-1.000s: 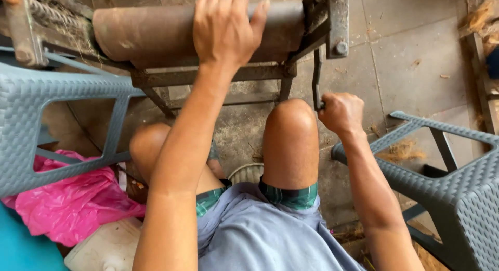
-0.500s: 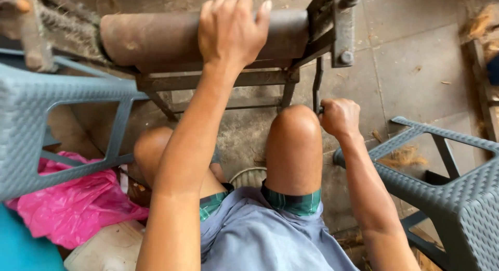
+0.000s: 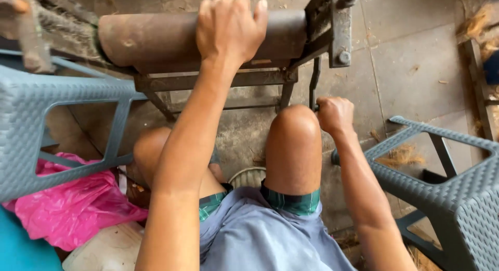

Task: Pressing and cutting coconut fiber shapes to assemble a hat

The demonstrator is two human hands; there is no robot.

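A rusty brown metal roller lies across a dark steel frame in front of my knees. My left hand rests on top of the roller, fingers curled over its far side. Beside my right knee, my right hand is closed in a fist around a thin dark crank handle that hangs from the frame's right end. A bolted steel bracket stands at that end. Coarse fibre clings to the toothed part at the roller's left.
A grey woven-pattern plastic stool stands at my left, another grey stool at my right. A pink plastic bag and a pale sack lie low left. The tiled floor carries scattered fibre scraps.
My view has shifted slightly, so the roller sits a little lower and nearer. My right fist on the crank has moved slightly down. My left hand stays on the roller.
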